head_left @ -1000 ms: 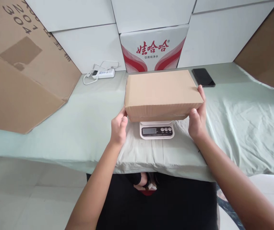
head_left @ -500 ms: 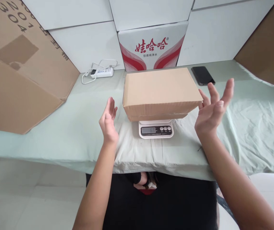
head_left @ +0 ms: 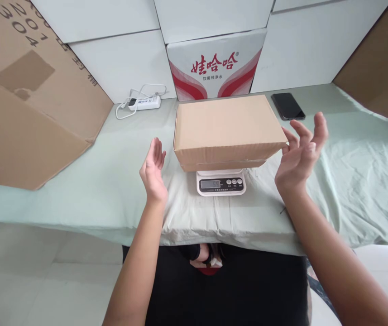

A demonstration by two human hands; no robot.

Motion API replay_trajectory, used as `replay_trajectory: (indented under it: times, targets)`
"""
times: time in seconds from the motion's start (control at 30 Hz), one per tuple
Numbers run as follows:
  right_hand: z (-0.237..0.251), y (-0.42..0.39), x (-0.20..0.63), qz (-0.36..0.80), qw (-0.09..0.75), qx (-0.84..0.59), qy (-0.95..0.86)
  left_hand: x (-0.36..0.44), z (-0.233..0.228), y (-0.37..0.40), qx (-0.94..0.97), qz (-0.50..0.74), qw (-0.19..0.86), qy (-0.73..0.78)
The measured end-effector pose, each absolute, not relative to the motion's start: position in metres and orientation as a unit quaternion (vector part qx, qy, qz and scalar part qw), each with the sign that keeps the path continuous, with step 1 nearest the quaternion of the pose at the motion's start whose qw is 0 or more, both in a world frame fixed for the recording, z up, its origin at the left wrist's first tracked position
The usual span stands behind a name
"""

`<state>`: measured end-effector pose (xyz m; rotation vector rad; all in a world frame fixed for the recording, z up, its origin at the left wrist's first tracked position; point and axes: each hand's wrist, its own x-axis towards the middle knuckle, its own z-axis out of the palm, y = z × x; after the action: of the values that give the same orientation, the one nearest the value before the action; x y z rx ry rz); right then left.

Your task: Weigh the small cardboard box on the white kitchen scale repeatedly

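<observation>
A closed brown cardboard box (head_left: 229, 122) rests on a small white digital scale (head_left: 221, 184), whose display and buttons show below the box's front edge. The digits on the display are too faint to read surely. To the left of the box, and apart from it, my left hand (head_left: 153, 170) is held upright with its fingers stretched out. My right hand (head_left: 299, 156) stands at the box's right front corner, palm up and fingers spread. Its fingertips are close to that corner; whether they touch it I cannot tell. Neither hand holds anything.
A black phone (head_left: 288, 106) lies behind my right hand. At the back left is a white power bank (head_left: 145, 103) with a cable. White cartons (head_left: 214, 68) line the back, one with red print. Large brown cardboard (head_left: 34, 127) stands left, more at right. Green cloth (head_left: 78, 194) covers the table.
The fingers of my right hand have curled slightly inward. The digits on the scale's display look different. The box and my left hand are nearly where they were.
</observation>
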<state>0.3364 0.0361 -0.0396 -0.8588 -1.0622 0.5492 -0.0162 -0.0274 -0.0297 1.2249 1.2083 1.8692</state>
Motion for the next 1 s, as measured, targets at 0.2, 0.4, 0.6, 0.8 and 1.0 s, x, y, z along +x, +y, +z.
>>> replay_trajectory:
  times: [0.2,0.4,0.6,0.8,1.0]
  targets:
    - [-0.0381,0.0366,0.3346,0.247,0.736,-0.403,-0.484,-0.0175,-0.0301,-0.0274,0.469,0.697,0.289,0.458]
    - [-0.0389,0.0382,0.3342,0.237,0.742,-0.394,-0.488,-0.0174,-0.0304,-0.0278,0.471,0.695,0.297,0.455]
    - [-0.0332,0.0327,0.3293,0.244,0.752,-0.386,-0.476,-0.0151,-0.0285,-0.0287,0.465,0.699,0.298,0.454]
    - [-0.0313,0.0288,0.3272,0.237,0.747,-0.387,-0.486,-0.0175,-0.0303,-0.0283,0.479,0.690,0.292,0.457]
    - [-0.0330,0.0299,0.3273,0.233,0.749,-0.379,-0.491,-0.0201,-0.0327,-0.0274,0.483,0.687,0.293,0.457]
